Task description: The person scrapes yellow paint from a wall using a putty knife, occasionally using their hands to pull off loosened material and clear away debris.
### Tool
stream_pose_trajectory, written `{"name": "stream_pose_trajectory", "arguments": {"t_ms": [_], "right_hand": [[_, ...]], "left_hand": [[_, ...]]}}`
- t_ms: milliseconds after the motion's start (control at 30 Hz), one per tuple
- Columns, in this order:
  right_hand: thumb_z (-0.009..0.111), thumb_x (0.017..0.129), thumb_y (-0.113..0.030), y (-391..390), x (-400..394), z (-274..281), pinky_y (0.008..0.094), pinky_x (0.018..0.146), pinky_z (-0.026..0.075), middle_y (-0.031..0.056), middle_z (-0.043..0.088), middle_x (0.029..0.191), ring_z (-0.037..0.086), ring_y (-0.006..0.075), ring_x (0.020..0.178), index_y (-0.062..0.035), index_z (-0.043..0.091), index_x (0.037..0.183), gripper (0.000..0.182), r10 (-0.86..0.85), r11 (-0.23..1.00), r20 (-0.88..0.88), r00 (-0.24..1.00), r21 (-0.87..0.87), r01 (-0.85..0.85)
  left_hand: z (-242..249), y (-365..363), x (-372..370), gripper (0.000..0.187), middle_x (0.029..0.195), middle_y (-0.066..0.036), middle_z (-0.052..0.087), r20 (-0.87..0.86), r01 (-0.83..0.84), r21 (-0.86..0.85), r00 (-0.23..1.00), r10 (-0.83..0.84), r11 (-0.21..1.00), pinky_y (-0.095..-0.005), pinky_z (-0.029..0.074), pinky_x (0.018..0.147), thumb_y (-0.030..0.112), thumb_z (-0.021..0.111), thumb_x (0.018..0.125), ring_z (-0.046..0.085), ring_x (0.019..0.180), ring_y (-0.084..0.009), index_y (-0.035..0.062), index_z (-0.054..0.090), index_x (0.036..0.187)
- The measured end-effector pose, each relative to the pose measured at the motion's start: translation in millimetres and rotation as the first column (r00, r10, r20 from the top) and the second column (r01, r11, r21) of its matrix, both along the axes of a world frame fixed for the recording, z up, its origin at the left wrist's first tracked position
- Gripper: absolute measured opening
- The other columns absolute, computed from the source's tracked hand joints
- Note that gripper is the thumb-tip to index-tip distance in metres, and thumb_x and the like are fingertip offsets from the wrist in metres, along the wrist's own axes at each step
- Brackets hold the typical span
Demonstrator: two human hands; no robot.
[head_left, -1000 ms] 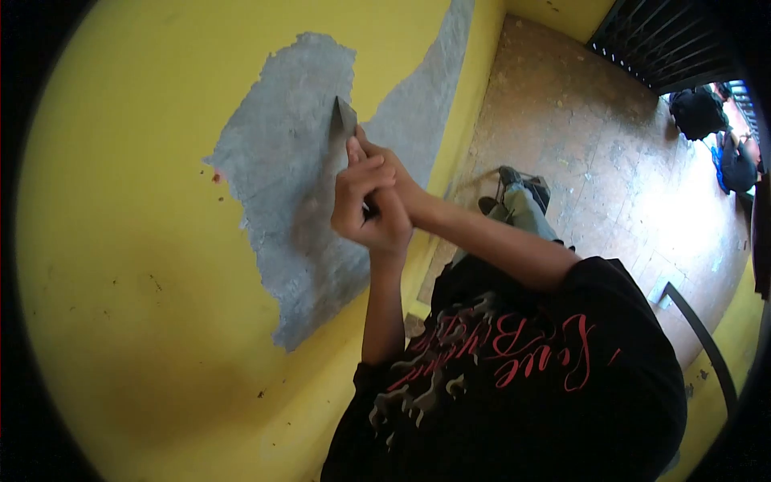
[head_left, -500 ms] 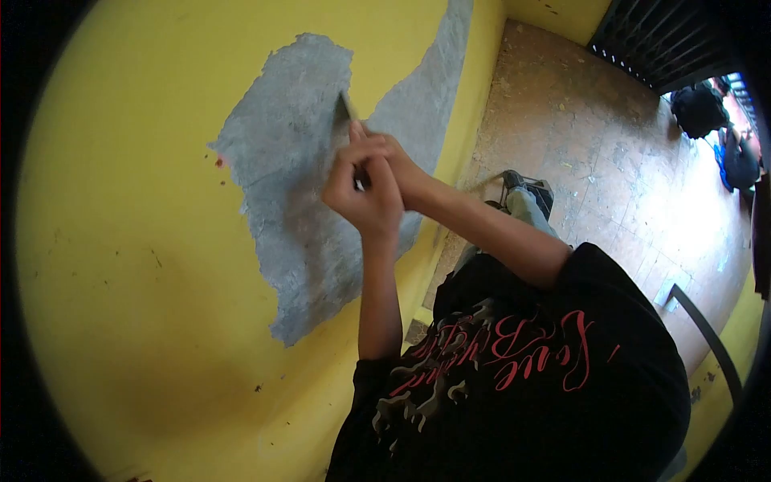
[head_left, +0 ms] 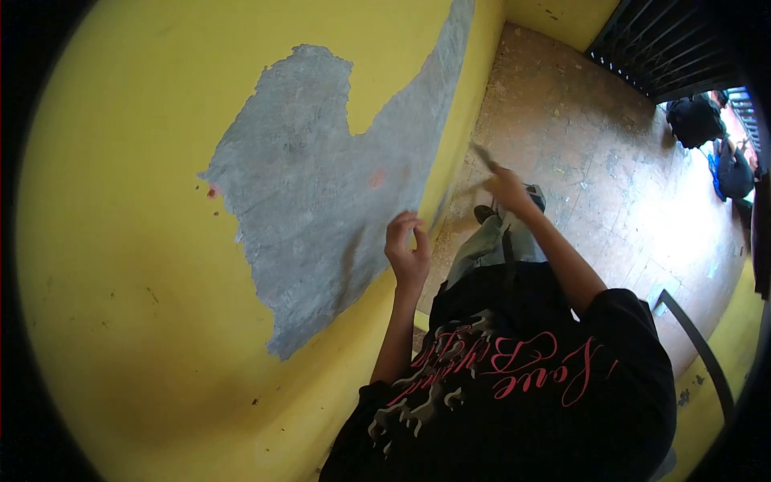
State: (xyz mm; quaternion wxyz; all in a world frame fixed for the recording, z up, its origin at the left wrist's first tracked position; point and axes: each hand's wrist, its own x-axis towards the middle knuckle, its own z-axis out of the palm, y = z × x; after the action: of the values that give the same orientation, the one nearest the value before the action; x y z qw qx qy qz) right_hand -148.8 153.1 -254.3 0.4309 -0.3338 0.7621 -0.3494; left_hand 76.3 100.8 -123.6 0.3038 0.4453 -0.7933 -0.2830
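Note:
My right hand (head_left: pixel 507 191) is closed around a scraper (head_left: pixel 483 157) with a narrow flat blade, held out over the floor to the right of the wall. The blade points up and left, away from the wall's bare patch, and is slightly blurred. My left hand (head_left: pixel 408 245) is beside the wall with its fingers loosely curled and the thumb apart; nothing shows between them. It overlaps the lower right edge of a large grey bare patch (head_left: pixel 297 169), where the yellow paint is off. A faint reddish spot (head_left: pixel 377 177) marks the grey surface.
Yellow paint (head_left: pixel 136 201) covers the wall around the patch. A tiled floor (head_left: pixel 554 120) with scattered flecks lies to the right. Dark metal bars (head_left: pixel 662 44) stand at the upper right, near a black bag-like object (head_left: pixel 695 120). A dark curved bar (head_left: pixel 703 349) is at lower right.
My two hands were together at the grey patch with the scraper's blade against it. The right hand has moved off to the right with the scraper; the left has dropped lower and loosened.

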Motion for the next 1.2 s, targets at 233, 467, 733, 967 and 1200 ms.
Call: {"name": "stream_pose_trajectory", "arguments": {"t_ms": [233, 467, 733, 967, 1200], "right_hand": [[0.053, 0.081, -0.015, 291, -124, -199, 0.0407, 0.057, 0.053, 0.0201, 0.067, 0.073, 0.066, 0.029, 0.06, 0.0019, 0.067, 0.08, 0.022, -0.27, 0.485, -0.302, 0.914, 0.778, 0.4], [0.051, 0.079, -0.016, 329, -131, -170, 0.0415, 0.057, 0.053, 0.0248, 0.067, 0.085, 0.068, 0.0329, 0.066, 0.0066, 0.064, 0.087, 0.028, -0.318, 0.421, -0.274, 0.908, 0.817, 0.394], [0.044, 0.09, -0.051, 122, -119, -190, 0.0501, 0.088, 0.046, 0.032, 0.063, 0.097, 0.06, 0.0462, 0.099, 0.0073, 0.066, 0.092, 0.062, -0.054, 0.824, -0.174, 0.983, 0.548, 0.142], [0.048, 0.088, -0.052, 22, -140, -218, 0.0467, 0.081, 0.048, 0.0274, 0.065, 0.087, 0.063, 0.0427, 0.091, 0.0004, 0.07, 0.084, 0.057, -0.171, 0.924, -0.232, 0.957, 0.298, 0.238], [0.047, 0.089, -0.055, 137, -187, -392, 0.0448, 0.067, 0.047, 0.0224, 0.064, 0.072, 0.065, 0.0367, 0.074, -0.0007, 0.067, 0.075, 0.06, -0.268, 0.924, -0.519, 0.812, 0.099, 0.369]], "left_hand": [[-181, 115, 209, 0.052, 0.115, -0.028, 0.059, 0.75, -0.34, 0.55, 0.603, -0.272, 0.763, -0.0474, 0.044, 0.096, 0.042, 0.054, 0.087, 0.055, 0.111, -0.043, -0.0001, 0.061, 0.115], [-152, 185, 239, 0.049, 0.109, -0.024, 0.063, 0.735, -0.554, 0.663, 0.607, -0.301, 0.504, -0.0473, 0.045, 0.091, 0.046, 0.043, 0.092, 0.058, 0.106, -0.0408, 0.0029, 0.063, 0.106], [-181, 71, 91, 0.035, 0.114, -0.018, 0.064, 0.426, -0.316, 0.659, 0.905, 0.008, 0.683, -0.0367, 0.044, 0.095, 0.027, 0.055, 0.092, 0.059, 0.112, -0.03, 0.0005, 0.06, 0.116], [-209, 13, -2, 0.034, 0.117, -0.018, 0.063, 0.17, -0.032, 0.628, 0.981, -0.097, 0.778, -0.0365, 0.043, 0.097, 0.022, 0.055, 0.092, 0.058, 0.113, -0.0298, -0.0013, 0.059, 0.117], [-427, 49, 60, 0.036, 0.121, -0.02, 0.061, 0.279, -0.019, 0.704, 0.927, -0.252, 0.71, -0.0382, 0.043, 0.098, 0.022, 0.054, 0.092, 0.057, 0.115, -0.0319, -0.0003, 0.058, 0.119]]}}
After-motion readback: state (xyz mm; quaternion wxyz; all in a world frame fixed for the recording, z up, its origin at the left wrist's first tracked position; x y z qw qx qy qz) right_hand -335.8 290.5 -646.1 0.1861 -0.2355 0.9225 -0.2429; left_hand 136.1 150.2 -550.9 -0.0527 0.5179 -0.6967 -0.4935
